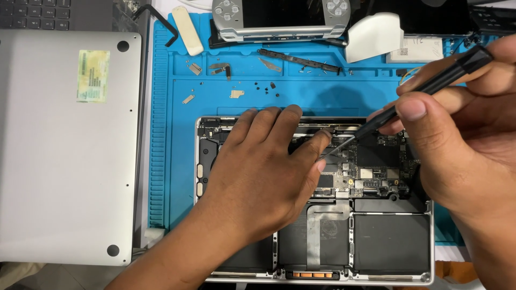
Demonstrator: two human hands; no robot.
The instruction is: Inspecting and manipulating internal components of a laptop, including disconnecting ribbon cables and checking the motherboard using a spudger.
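Centrally, an opened laptop (376, 236) is shown lying bottom-up on a blue repair mat (177, 96), its circuit board (371, 172) and dark battery cells (389, 241) exposed. The removed bottom cover (64, 161) is seen set aside at the left, inner face hidden, just beside the mat. The left hand (258, 172) is laid flat across the left part of the chassis, its fingers (317, 145) spread and gripping nothing, the index fingertip resting by the upper edge of the board. The right hand (457, 150) is closed around a black screwdriver (424, 91), pinched between thumb and fingertips, with the slim tip brought down to the board close to the left index fingertip; whether the tip is seated in a screw cannot be told. Small metal brackets (220, 69) and loose dark screws (266, 88) are seen laid out on the mat above the laptop, and a long black strip (298, 60) lies near them. Disassembly may therefore be judged well begun: cover off and several small parts out, while the board and the battery cells remain in place. A silver handheld game console (279, 19) and a white plastic pick (373, 35) are seen at the top of the mat.
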